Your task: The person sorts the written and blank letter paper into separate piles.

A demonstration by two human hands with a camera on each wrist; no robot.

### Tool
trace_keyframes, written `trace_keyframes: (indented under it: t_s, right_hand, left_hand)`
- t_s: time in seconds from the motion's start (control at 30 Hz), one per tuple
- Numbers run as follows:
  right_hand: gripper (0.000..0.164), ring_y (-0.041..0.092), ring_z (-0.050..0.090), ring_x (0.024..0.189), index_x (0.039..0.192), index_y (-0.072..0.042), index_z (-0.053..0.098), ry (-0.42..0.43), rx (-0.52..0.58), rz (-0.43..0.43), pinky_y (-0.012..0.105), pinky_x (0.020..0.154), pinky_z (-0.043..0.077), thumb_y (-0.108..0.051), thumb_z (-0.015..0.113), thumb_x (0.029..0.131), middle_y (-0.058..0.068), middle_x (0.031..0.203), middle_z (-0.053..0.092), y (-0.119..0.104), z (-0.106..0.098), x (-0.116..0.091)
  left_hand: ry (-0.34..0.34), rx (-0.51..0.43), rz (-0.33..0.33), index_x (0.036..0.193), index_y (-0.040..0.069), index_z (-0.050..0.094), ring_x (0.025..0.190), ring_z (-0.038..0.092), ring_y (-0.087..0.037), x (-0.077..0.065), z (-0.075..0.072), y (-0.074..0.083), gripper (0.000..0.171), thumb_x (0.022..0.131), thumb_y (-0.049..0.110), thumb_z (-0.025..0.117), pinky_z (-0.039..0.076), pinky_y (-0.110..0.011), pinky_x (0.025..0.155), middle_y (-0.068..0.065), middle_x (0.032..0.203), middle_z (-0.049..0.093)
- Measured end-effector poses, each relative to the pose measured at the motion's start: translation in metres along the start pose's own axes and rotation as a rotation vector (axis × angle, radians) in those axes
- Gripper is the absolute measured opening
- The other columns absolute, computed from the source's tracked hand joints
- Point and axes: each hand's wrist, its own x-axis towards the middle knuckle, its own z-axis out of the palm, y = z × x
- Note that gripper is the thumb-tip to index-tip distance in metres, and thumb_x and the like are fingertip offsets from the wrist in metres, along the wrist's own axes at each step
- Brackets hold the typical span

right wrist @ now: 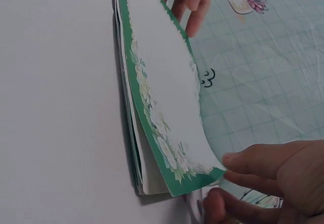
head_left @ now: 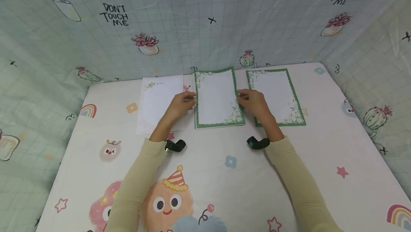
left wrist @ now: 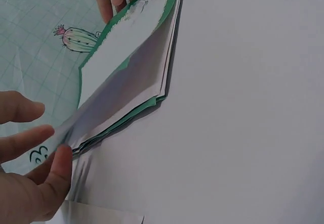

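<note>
Toward the far side of the white, cartoon-printed bench (head_left: 208, 160), a white paper sheet with a green floral border (head_left: 215, 96) bows up along its sides above loosely layered papers (right wrist: 151, 176). It looks light, floppy and easily creased, so its opposite side edges seem the best hold; the left hand (head_left: 181, 103) and right hand (head_left: 253, 102) appear to pinch these. Leftward lies a white sheet with a small leafy print (head_left: 155, 105); rightward, a second green-bordered floral sheet (head_left: 278, 98), partly hidden by the right hand. Close behind, a pale green, cactus-printed curtain (head_left: 179, 11) limits room.

In the head view I get a softly lit worktop (head_left: 247, 178); both wrist views reach me dimmer (greyish, too), faint shadow edging the papers (right wrist: 162, 77).
</note>
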Motion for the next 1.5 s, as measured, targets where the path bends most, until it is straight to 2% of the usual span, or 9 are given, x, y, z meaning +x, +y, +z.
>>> trace_keyframes:
  t_s: [0.17,0.4,0.6,0.73,0.83,1.07,1.2,1.37,1.5]
  right_hand:
    - [0.039,0.033,0.066,0.11,0.137,-0.002,0.061,0.046,0.021,-0.032,0.041,0.077,0.056,-0.014,0.066,0.101,0.019,0.126,0.066,-0.003,0.001,0.0]
    - [0.035,0.031,0.07,0.1,0.13,-0.002,0.065,0.085,0.075,-0.035,0.039,0.076,0.057,-0.014,0.071,0.098,0.018,0.115,0.072,-0.007,0.004,0.004]
    - [0.037,0.032,0.07,0.097,0.132,-0.004,0.064,0.077,0.072,-0.007,0.044,0.079,0.057,-0.013,0.072,0.097,0.019,0.112,0.073,-0.008,0.004,0.006]
    - [0.037,0.032,0.07,0.096,0.132,-0.004,0.065,0.076,0.052,-0.005,0.046,0.082,0.057,-0.013,0.071,0.097,0.018,0.112,0.073,-0.007,0.005,0.007]
    - [0.038,0.032,0.07,0.097,0.134,-0.004,0.064,0.053,0.058,0.005,0.046,0.085,0.057,-0.013,0.07,0.098,0.019,0.115,0.072,-0.007,0.005,0.008]
    - [0.037,0.034,0.068,0.103,0.133,0.0,0.063,-0.005,0.057,0.03,0.044,0.085,0.056,-0.011,0.069,0.098,0.021,0.12,0.07,-0.01,0.006,0.01]
    - [0.039,0.035,0.066,0.107,0.134,0.003,0.061,-0.03,0.05,0.059,0.043,0.087,0.055,-0.008,0.067,0.098,0.023,0.124,0.067,-0.013,0.005,0.011]
    - [0.043,0.034,0.067,0.108,0.138,0.004,0.058,-0.051,0.043,0.084,0.043,0.09,0.055,-0.009,0.067,0.098,0.021,0.128,0.067,-0.012,0.004,0.013]
    - [0.047,0.032,0.069,0.099,0.142,0.001,0.055,-0.066,0.056,0.094,0.042,0.087,0.055,-0.012,0.068,0.098,0.018,0.128,0.068,-0.011,0.003,0.014]
  left_hand:
    - [0.024,-0.083,0.009,0.137,0.002,0.059,0.12,0.06,-0.029,0.002,0.001,0.0,0.037,0.102,0.013,0.063,0.054,-0.041,0.098,-0.017,0.132,0.059]
    - [0.029,-0.273,-0.013,0.131,-0.007,0.056,0.116,0.063,-0.031,0.012,0.004,-0.003,0.035,0.1,0.006,0.066,0.055,-0.036,0.098,-0.023,0.126,0.062]
    - [0.085,-0.385,-0.06,0.123,-0.006,0.057,0.101,0.069,-0.028,0.016,0.006,-0.001,0.025,0.099,0.001,0.064,0.06,-0.036,0.088,-0.026,0.12,0.066]
    - [0.115,-0.405,-0.084,0.119,-0.004,0.058,0.082,0.07,-0.016,0.017,0.006,-0.002,0.023,0.098,0.0,0.066,0.062,-0.029,0.076,-0.016,0.107,0.069]
    - [0.125,-0.404,-0.107,0.125,-0.005,0.059,0.078,0.069,-0.012,0.017,0.006,-0.003,0.028,0.097,-0.001,0.066,0.061,-0.026,0.073,-0.012,0.102,0.069]
    - [0.111,-0.341,-0.163,0.142,-0.001,0.054,0.104,0.072,-0.022,0.016,0.001,-0.005,0.046,0.099,0.008,0.067,0.061,-0.024,0.079,-0.02,0.13,0.066]
    - [0.103,-0.355,-0.152,0.142,-0.002,0.055,0.107,0.071,-0.022,0.014,0.0,-0.005,0.044,0.1,0.007,0.066,0.06,-0.023,0.078,-0.022,0.13,0.066]
    - [0.094,-0.381,-0.132,0.142,-0.003,0.055,0.098,0.072,-0.014,0.013,-0.001,-0.008,0.044,0.1,0.004,0.065,0.061,-0.023,0.078,-0.024,0.128,0.066]
    - [0.096,-0.386,-0.104,0.139,-0.004,0.057,0.087,0.07,-0.009,0.013,-0.002,-0.01,0.042,0.098,0.0,0.066,0.061,-0.022,0.073,-0.015,0.111,0.073]
